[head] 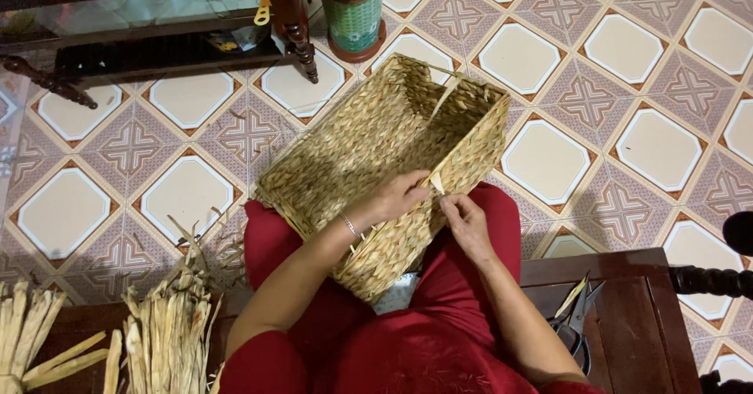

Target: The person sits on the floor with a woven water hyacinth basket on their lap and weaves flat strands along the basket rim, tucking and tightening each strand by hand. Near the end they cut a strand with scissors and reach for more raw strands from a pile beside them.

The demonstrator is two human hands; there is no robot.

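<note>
A rectangular woven straw basket (369, 143) lies on its side across my lap, its open mouth facing right. My left hand (396, 196) rests on the basket's side wall and pinches a pale straw strand (437, 182) near the rim. My right hand (464, 221) is just below the rim, fingers closed on the same strand's lower end. I wear red clothes, with a thin bracelet on the left wrist.
Bundles of dried straw (157, 331) lie at the lower left. Scissors (576, 323) rest on the dark wooden seat (627, 300) at my right. A dark wooden table (157, 18) and a green basket-like bin (354, 14) stand on the patterned tile floor (627, 127).
</note>
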